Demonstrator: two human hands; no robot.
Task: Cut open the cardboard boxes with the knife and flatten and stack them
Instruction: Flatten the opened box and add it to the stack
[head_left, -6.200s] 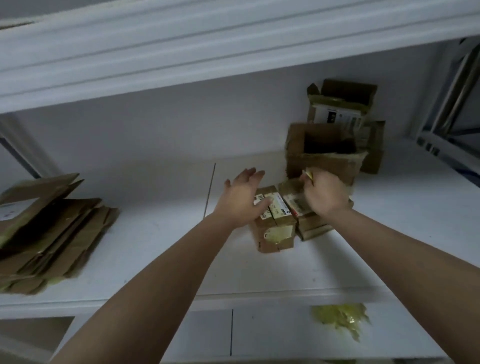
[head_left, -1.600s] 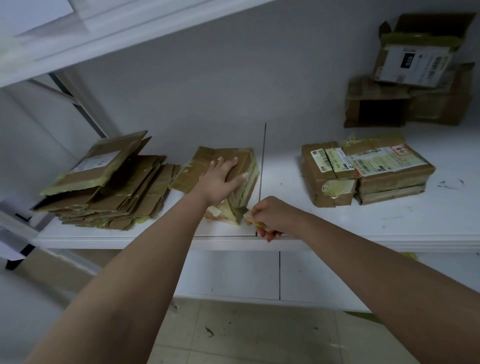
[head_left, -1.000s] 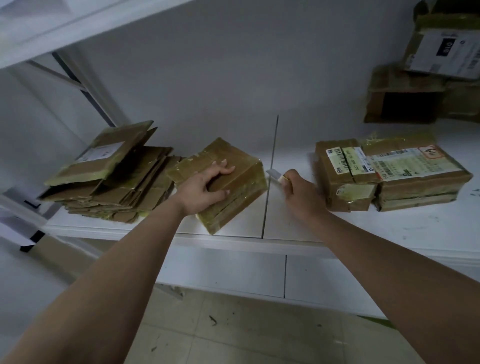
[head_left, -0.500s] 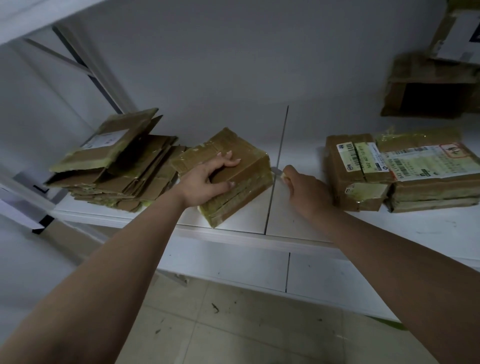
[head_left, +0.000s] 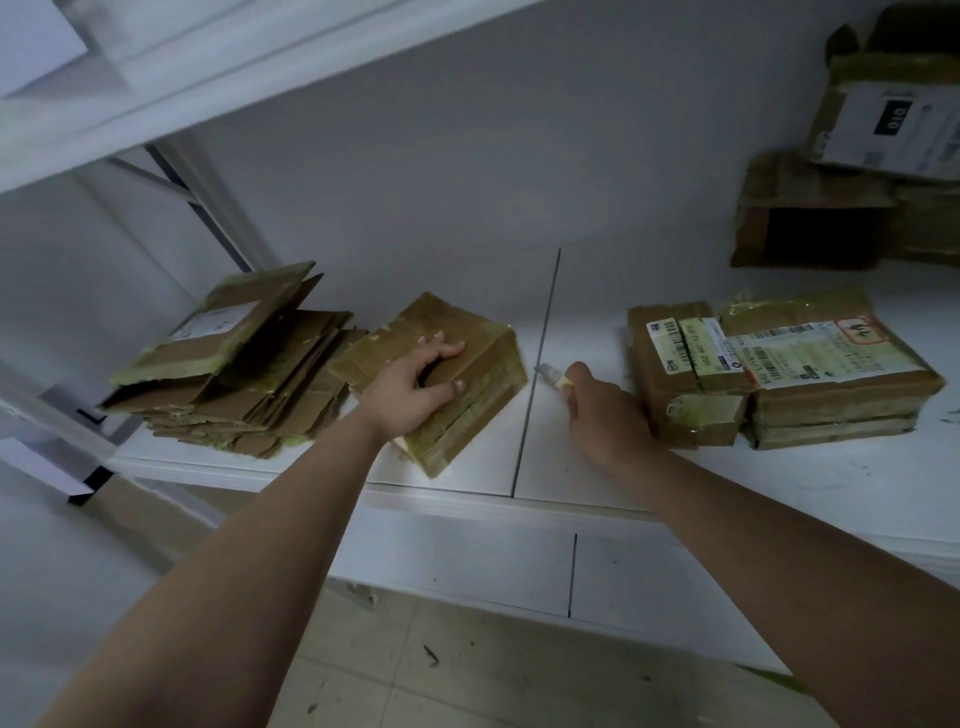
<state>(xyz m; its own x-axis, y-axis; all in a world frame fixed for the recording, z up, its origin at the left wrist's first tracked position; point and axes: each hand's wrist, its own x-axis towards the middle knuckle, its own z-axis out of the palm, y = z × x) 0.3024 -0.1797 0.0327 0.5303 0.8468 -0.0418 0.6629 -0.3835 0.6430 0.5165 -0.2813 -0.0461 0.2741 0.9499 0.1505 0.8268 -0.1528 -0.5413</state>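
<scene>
A taped cardboard box (head_left: 483, 364) lies on the white shelf (head_left: 779, 493), turned at an angle. My left hand (head_left: 410, 389) grips its top, fingers curled over the far side. My right hand (head_left: 602, 410) holds a small knife (head_left: 550, 375) whose blade points left at the box's right end, a short gap away. A stack of flattened boxes (head_left: 234, 374) sits to the left, touching the held box. Two sealed labelled boxes (head_left: 779, 374) lie side by side just right of my right hand.
Opened boxes (head_left: 852, 171) are piled at the back right against the wall. An upper shelf (head_left: 208, 78) overhangs the work area. A seam (head_left: 540, 353) splits the shelf boards between my hands. Tiled floor (head_left: 467, 675) lies below the shelf edge.
Over the last second the box stays under my left hand and the knife stays at its right end. My right hand has drawn slightly back from the box. The view shifted a little.
</scene>
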